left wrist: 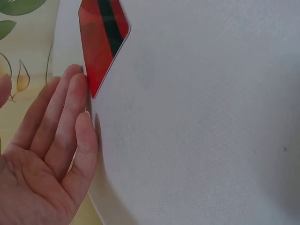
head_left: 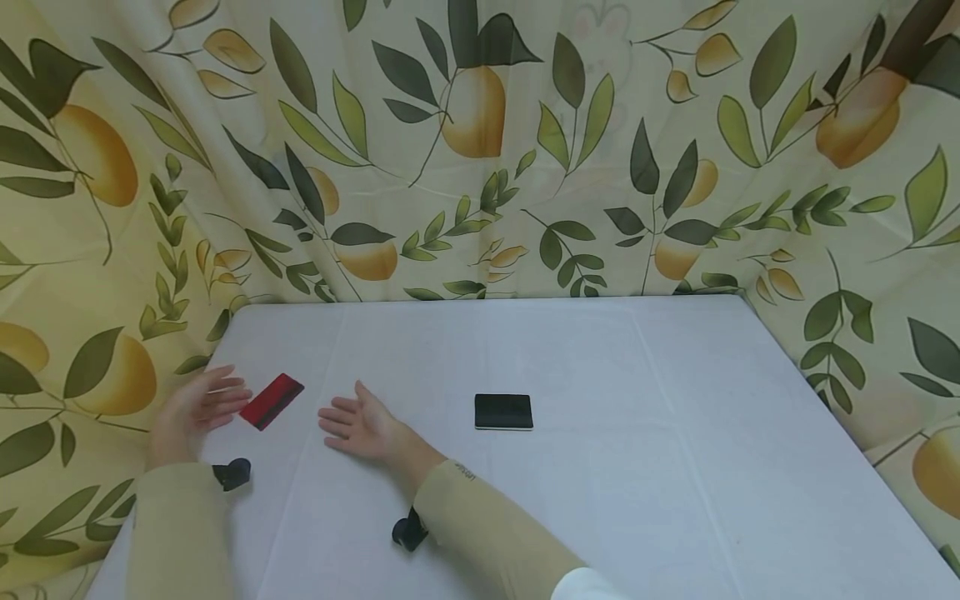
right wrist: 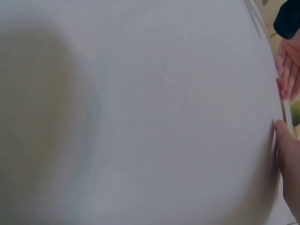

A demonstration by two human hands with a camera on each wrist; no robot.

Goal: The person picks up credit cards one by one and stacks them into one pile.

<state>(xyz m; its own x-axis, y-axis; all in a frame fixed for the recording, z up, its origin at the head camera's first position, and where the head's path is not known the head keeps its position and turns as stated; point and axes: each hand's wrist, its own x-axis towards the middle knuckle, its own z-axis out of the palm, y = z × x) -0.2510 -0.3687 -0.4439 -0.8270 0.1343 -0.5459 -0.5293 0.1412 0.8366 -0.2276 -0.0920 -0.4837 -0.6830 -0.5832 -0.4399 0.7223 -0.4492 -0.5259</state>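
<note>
A flat red card (head_left: 272,402) with a dark stripe lies at a slant on the left of the white table. My left hand (head_left: 201,410) is just left of it, fingers extended and fingertips right at its lower edge. In the left wrist view, the card (left wrist: 97,42) rises above the fingertips, one corner pointing down and its top cut off. To the right of the card, apart from it, my right hand (head_left: 363,425) has its palm turned toward it and the fingers stretched out, with nothing in the grasp. Only part of the right hand (right wrist: 289,164) shows in the right wrist view.
A small black rectangular item (head_left: 503,412) with a pale lower edge lies near the middle of the white table (head_left: 637,500). A curtain (head_left: 480,225) printed with fruit and leaves surrounds the far and side edges. Dark wrist devices (head_left: 409,530) hang beside both sleeves.
</note>
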